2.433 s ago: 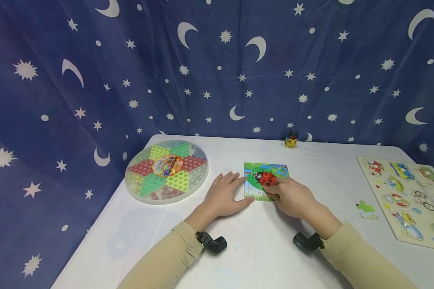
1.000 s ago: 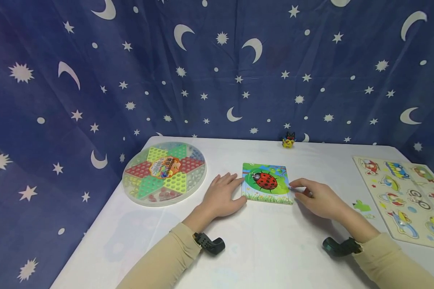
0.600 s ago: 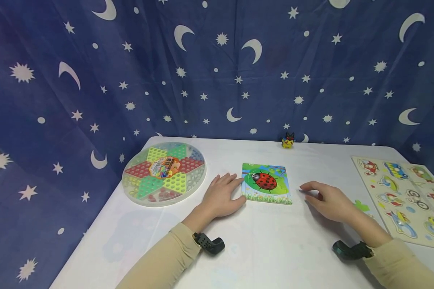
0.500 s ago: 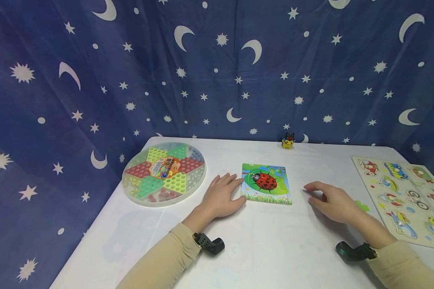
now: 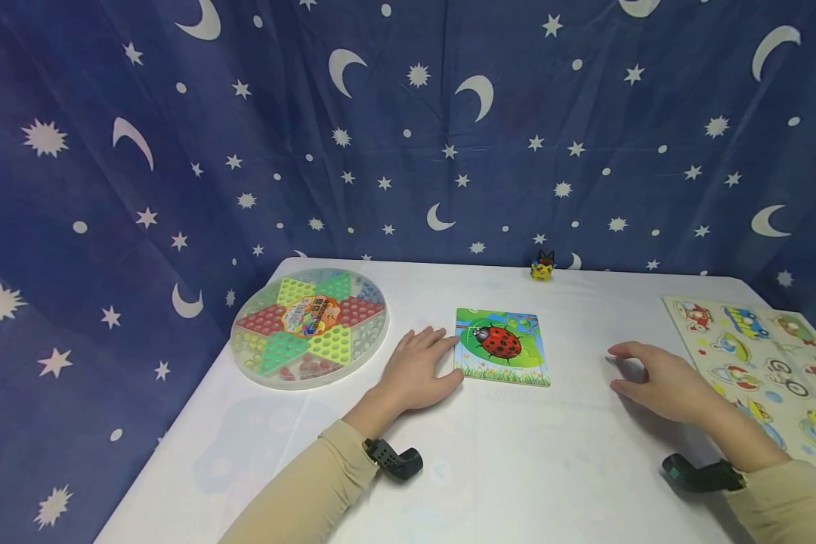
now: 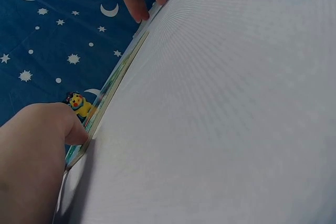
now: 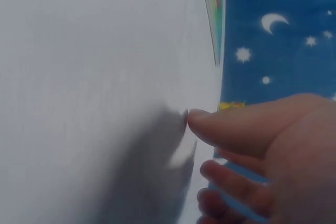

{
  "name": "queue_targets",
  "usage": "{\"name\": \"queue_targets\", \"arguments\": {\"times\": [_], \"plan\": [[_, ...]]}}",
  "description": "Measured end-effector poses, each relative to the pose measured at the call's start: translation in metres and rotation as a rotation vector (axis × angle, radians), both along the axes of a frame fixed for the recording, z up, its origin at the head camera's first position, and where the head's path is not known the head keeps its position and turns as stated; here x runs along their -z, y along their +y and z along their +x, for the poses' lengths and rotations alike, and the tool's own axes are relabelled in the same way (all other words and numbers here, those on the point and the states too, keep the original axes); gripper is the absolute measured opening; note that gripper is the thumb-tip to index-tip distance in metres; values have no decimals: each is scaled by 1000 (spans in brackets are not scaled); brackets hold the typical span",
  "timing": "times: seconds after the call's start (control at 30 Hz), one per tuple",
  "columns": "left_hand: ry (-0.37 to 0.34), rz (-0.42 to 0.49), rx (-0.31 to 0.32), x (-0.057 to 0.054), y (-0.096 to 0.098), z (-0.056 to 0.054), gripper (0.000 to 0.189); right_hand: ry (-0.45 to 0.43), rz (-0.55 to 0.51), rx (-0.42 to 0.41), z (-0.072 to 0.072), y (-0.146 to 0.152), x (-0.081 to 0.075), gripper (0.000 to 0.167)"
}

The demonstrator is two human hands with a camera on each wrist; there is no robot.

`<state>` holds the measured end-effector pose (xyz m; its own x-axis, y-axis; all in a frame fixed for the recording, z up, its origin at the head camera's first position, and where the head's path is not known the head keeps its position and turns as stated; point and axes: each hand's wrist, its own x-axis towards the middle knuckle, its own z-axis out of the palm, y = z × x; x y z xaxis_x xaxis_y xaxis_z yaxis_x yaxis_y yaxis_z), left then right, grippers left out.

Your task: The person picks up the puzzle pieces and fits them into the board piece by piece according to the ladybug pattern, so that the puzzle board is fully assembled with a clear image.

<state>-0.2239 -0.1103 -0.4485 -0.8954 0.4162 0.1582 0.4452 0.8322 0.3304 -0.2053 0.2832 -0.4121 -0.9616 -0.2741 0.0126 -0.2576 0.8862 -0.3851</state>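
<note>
A square ladybug jigsaw puzzle lies flat on the white table. My left hand rests at its left side, fingers spread, with the thumb and index finger right at its edge; in the left wrist view the thumb of that hand meets the puzzle's rim. Well to the right of the puzzle, my right hand is over the table with thumb and fingers parted and nothing between them. The right wrist view shows this hand casting a shadow on the cloth. A loose green puzzle piece seen earlier is hidden beneath it.
A round Chinese checkers board lies at the left. On the right is a wooden board of vehicle pictures, partly covered by my right hand and arm. A small yellow figurine stands at the back, before a blue starry curtain.
My right hand has left the puzzle and moved to the right, covering the loose green piece. The left hand stays at the puzzle's left edge.
</note>
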Motion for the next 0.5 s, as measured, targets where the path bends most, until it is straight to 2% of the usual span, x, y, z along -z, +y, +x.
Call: {"name": "queue_targets", "arguments": {"times": [0.3, 0.5], "plan": [[3, 4, 1, 0, 0, 0, 65, -44, 37, 19, 2, 24, -2, 62], [1, 4, 1, 0, 0, 1, 65, -64, 83, 39, 3, 39, -4, 57]]}}
